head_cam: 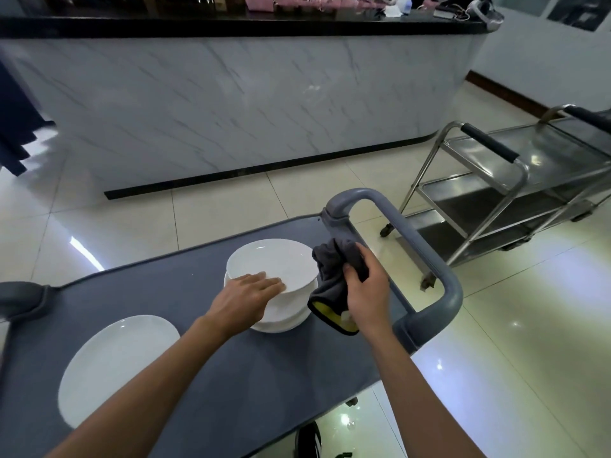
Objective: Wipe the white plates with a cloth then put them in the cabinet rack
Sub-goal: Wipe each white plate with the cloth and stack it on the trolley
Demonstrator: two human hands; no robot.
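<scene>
Grey service cart (198,342), top deck. Stack of white plates (274,285) sits toward the cart's right end, just inside the grey loop handle (429,259). A single large white plate (112,365) lies apart at the left end, partly under the left forearm.

Left hand (248,292): fingers straight and together, laid flat on the near rim of the top plate, gripping nothing. Right hand (367,285): fingers curled round a bunched dark grey cloth (330,276) with a yellow-edged corner hanging down, held just beside the stack's right edge, cloth brushing the rim or nearly so (cannot tell which).

Step in hand, by my reading: start of a wipe on the top plate, left hand steadying. Next move likely calls for bringing the cloth over onto the plate face, or lifting the plate off the stack first.

Edges and room: the stack is near the deck's right edge and handle, so little room on that side; bare deck lies between the stack and the single plate. No cabinet rack in sight. A steel trolley (529,180) stands well to the right on the tiled floor (165,219), marble-fronted counter (231,104) beyond.
</scene>
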